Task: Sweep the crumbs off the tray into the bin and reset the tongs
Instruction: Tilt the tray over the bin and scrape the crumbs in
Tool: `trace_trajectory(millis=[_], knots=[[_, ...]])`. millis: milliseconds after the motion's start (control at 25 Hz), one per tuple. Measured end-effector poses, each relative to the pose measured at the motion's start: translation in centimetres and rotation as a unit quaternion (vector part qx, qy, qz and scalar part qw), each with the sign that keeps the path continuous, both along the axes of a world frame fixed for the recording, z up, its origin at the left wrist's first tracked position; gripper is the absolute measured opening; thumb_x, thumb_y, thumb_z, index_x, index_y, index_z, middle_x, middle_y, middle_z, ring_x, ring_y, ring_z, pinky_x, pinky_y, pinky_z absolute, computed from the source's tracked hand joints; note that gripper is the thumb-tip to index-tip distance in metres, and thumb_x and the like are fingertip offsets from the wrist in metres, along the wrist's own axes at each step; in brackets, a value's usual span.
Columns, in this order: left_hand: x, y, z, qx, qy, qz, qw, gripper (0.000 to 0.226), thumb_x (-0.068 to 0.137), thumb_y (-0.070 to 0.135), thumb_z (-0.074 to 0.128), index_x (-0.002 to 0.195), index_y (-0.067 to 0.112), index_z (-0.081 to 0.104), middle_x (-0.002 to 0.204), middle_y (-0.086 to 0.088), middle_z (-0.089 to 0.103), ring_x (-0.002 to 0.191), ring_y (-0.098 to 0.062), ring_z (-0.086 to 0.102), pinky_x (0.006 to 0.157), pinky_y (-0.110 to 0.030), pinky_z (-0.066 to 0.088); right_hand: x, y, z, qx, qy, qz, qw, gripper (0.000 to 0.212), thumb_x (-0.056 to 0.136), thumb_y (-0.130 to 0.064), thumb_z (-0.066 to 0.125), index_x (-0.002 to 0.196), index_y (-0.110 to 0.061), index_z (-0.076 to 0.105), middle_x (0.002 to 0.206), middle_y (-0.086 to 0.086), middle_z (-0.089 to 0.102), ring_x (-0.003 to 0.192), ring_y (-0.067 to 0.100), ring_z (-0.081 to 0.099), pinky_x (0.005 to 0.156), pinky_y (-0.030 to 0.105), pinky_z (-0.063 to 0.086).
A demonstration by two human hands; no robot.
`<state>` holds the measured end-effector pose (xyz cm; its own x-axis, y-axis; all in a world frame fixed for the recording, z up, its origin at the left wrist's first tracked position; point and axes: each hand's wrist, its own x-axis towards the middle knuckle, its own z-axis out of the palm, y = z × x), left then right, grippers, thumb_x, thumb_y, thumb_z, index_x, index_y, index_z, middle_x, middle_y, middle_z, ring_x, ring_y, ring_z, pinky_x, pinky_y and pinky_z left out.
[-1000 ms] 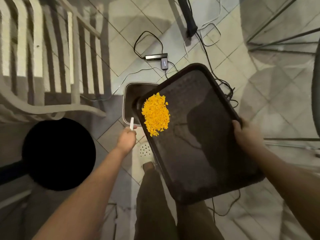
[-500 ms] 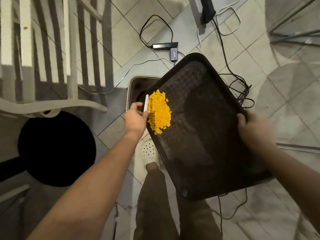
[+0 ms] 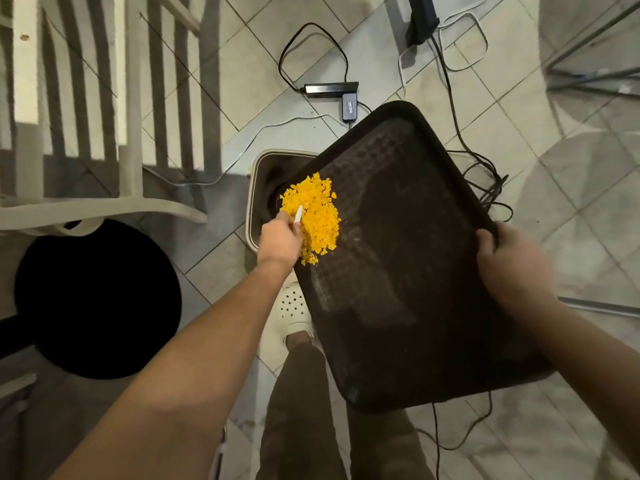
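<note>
A dark brown tray (image 3: 408, 258) is held tilted above the floor, its left edge over an open beige bin (image 3: 258, 168). A heap of yellow-orange crumbs (image 3: 317, 213) lies at the tray's left edge, just over the bin's mouth. My left hand (image 3: 278, 239) grips a small white tool (image 3: 298, 213) whose tip is in the crumbs. My right hand (image 3: 509, 268) grips the tray's right rim, thumb on top. No tongs are in view.
A white slatted chair (image 3: 104, 206) stands at left beside a round black stool (image 3: 97, 299). Cables, a power strip (image 3: 330, 89) and an adapter lie on the tiled floor behind the bin. My own legs and a white clog (image 3: 294, 310) are below the tray.
My left hand has moved from beside the tray's edge up onto the crumbs with the white tool. The crumb heap has shifted closer to the tray's left edge over the bin.
</note>
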<state>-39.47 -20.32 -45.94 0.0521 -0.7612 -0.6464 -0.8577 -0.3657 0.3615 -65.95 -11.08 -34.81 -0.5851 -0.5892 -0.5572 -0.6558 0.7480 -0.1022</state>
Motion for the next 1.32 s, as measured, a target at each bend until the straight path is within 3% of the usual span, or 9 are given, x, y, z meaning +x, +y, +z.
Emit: trace_trajectory(millis=[160,400,520,680,880,1000,1120,1320], knots=[[0.6,0.0,-0.7,0.003,0.007,0.031,0.999,0.021,0.094,0.020,0.049,0.103,0.004,0.058,0.096,-0.021,0.067,0.088,-0.038,0.063,0.079,-0.042,0.054,-0.5,-0.2,0.4,-0.009,-0.001,-0.009,1.000,0.029,0.098,-0.031,0.038,0.107,-0.010,0.055,0.096,0.020,0.062,0.094,0.039,0.057,0.077,0.042,0.045],[-1.6,-0.4,0.0,-0.036,0.106,0.028,0.993,0.019,0.095,0.021,0.050,0.109,0.009,0.054,0.078,0.001,0.056,0.062,-0.017,0.052,0.063,-0.028,0.044,-0.7,-0.3,0.5,-0.006,0.002,0.002,1.000,0.030,0.098,-0.031,0.038,0.108,-0.008,0.054,0.097,0.022,0.061,0.095,0.040,0.056,0.073,0.039,0.042],[-1.6,-0.7,-1.2,-0.029,0.062,0.035,0.997,0.021,0.095,0.021,0.049,0.109,0.007,0.055,0.088,-0.007,0.061,0.072,-0.021,0.056,0.066,-0.026,0.042,-0.6,0.0,0.3,-0.008,-0.002,0.000,1.000,0.031,0.098,-0.031,0.037,0.110,-0.009,0.054,0.098,0.021,0.061,0.095,0.041,0.056,0.077,0.044,0.047],[-0.7,0.3,-1.7,-0.018,0.009,0.062,0.998,0.023,0.096,0.020,0.046,0.110,0.003,0.054,0.099,-0.016,0.065,0.084,-0.031,0.061,0.069,-0.030,0.044,-0.6,0.5,0.1,-0.011,0.018,0.004,1.000,0.029,0.098,-0.030,0.038,0.107,-0.008,0.055,0.095,0.022,0.059,0.094,0.040,0.056,0.069,0.036,0.037],[-3.0,0.5,-0.4,-0.078,0.124,0.062,0.987,0.020,0.096,0.021,0.047,0.102,0.004,0.054,0.077,-0.006,0.059,0.063,-0.022,0.049,0.061,-0.027,0.040,-0.5,1.0,0.0,-0.021,0.010,-0.006,1.000,0.026,0.097,-0.030,0.038,0.102,-0.011,0.055,0.093,0.021,0.060,0.093,0.040,0.057,0.071,0.038,0.040],[-4.1,-0.9,-0.7,-0.078,0.124,0.063,0.987,0.020,0.096,0.021,0.048,0.102,0.003,0.056,0.077,0.000,0.054,0.068,-0.021,0.050,0.064,-0.026,0.039,-0.4,1.3,-0.2,-0.016,0.014,-0.004,1.000,0.028,0.097,-0.031,0.037,0.105,-0.011,0.054,0.094,0.021,0.060,0.093,0.040,0.057,0.075,0.042,0.044],[-4.3,-2.0,-1.5,-0.059,0.104,0.066,0.991,0.021,0.095,0.021,0.049,0.103,0.004,0.057,0.087,-0.008,0.060,0.078,-0.025,0.056,0.072,-0.028,0.044,-0.5,1.5,-0.2,-0.015,0.018,-0.002,1.000,0.030,0.098,-0.032,0.036,0.109,-0.011,0.054,0.095,0.021,0.060,0.095,0.040,0.056,0.077,0.043,0.044],[-1.9,-1.9,-2.1,0.000,-0.009,0.060,0.998,0.026,0.096,0.020,0.047,0.112,0.002,0.057,0.109,-0.019,0.063,0.096,-0.033,0.062,0.076,-0.031,0.046,-0.5,1.7,-0.2,-0.023,0.015,0.000,1.000,0.030,0.097,-0.031,0.036,0.108,-0.010,0.054,0.095,0.023,0.061,0.093,0.041,0.057,0.076,0.042,0.043]])
